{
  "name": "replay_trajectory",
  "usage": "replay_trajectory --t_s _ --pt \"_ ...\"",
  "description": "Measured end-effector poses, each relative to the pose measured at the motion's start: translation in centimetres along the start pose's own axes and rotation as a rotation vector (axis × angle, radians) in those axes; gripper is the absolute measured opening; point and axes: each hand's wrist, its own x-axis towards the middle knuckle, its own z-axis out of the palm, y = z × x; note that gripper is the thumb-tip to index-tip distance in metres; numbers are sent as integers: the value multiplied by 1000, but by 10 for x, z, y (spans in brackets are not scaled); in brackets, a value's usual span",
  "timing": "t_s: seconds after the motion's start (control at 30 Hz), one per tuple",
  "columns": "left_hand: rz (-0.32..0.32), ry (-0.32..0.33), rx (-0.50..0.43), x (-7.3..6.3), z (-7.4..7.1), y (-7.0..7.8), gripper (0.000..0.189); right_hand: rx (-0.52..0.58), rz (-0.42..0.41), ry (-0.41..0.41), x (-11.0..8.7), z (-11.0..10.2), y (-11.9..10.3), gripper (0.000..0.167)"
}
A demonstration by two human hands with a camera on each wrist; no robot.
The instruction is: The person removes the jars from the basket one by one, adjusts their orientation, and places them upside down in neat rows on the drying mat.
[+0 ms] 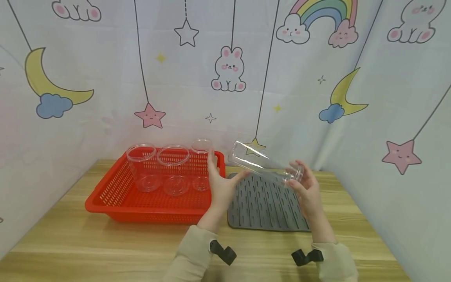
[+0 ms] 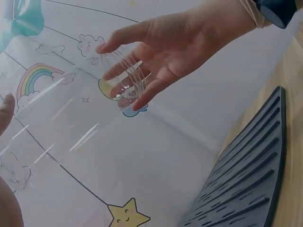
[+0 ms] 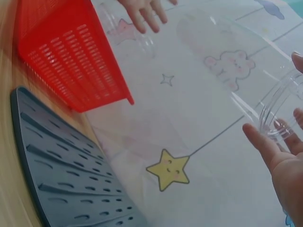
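Observation:
A clear plastic jar (image 1: 258, 160) is held in the air, tilted, with its ringed end lower and to the right. My right hand (image 1: 306, 192) grips that ringed end, its fingers and thumb round the edge, as the left wrist view also shows at the hand (image 2: 175, 52). By the jar's other end is my left hand (image 1: 222, 188), fingers straight and thumb out toward the jar. In the right wrist view the left hand (image 3: 144, 12) appears apart from the jar (image 3: 227, 61). Several similar clear jars (image 1: 176, 168) stand upright in a red basket.
The red plastic basket (image 1: 151, 215) sits on the wooden table (image 1: 141, 250), left of a grey ridged drying mat (image 1: 267, 203). The held jar is above the mat. A white curtain (image 1: 197, 102) with cartoon prints surrounds the table at the back and sides.

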Motion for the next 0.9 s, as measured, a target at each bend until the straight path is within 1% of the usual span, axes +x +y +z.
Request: replay_trajectory --t_s 0.13,0.23,0.33,0.47,0.57,0.67,0.77,0.9 --pt "-64 -28 -211 2 -1 0 127 21 -39 -35 0 5 -2 53" --pt "-122 -65 -352 2 -2 0 137 48 -66 -74 0 8 -3 54" --pt "-167 -107 -485 1 -2 0 132 70 -85 -104 0 11 -2 55" --pt "-190 -152 -637 2 -2 -4 117 72 -86 -116 -1 14 0 56" --pt "-204 -175 -710 2 -2 -5 111 74 -77 -119 -2 16 2 57" --pt "-216 -194 -765 2 -1 -5 112 77 -64 -116 -2 18 3 57" --pt "-235 -201 -808 1 -1 -4 114 67 -40 -99 -3 20 4 58" --pt "-264 -191 -875 -1 0 -2 107 40 -20 -91 -4 21 5 58"
